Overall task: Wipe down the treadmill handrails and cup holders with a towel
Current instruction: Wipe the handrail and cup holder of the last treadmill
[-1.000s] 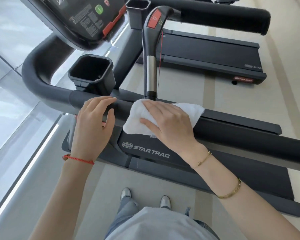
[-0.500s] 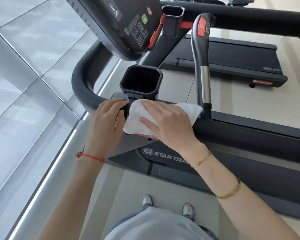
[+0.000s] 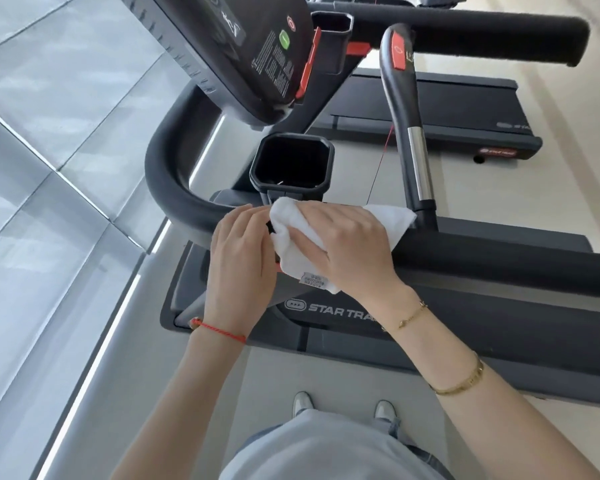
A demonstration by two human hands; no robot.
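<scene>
A white towel (image 3: pixel 394 220) lies draped over the black handrail (image 3: pixel 499 265), just in front of the square black cup holder (image 3: pixel 291 164). My right hand (image 3: pixel 350 251) lies on top of the towel with its fingers curled over it and the rail. Beside it, my left hand (image 3: pixel 241 268) wraps round the same rail, its fingertips touching the towel's left edge. A second cup holder (image 3: pixel 331 39) sits farther back, beside the console (image 3: pixel 250 46). The rail bends away to the left (image 3: pixel 167 188).
An upright grip with a red button (image 3: pixel 399 51) and a metal sensor sleeve (image 3: pixel 418 161) rises just right of the towel. The far handrail (image 3: pixel 482 29) crosses the top. A second treadmill deck (image 3: pixel 447 109) lies beyond. A glass wall (image 3: pixel 49 133) is at left.
Both hands and the towel have slid left along the handrail, from beside the upright grip to in front of the cup holder. My left hand has closed up against the towel.
</scene>
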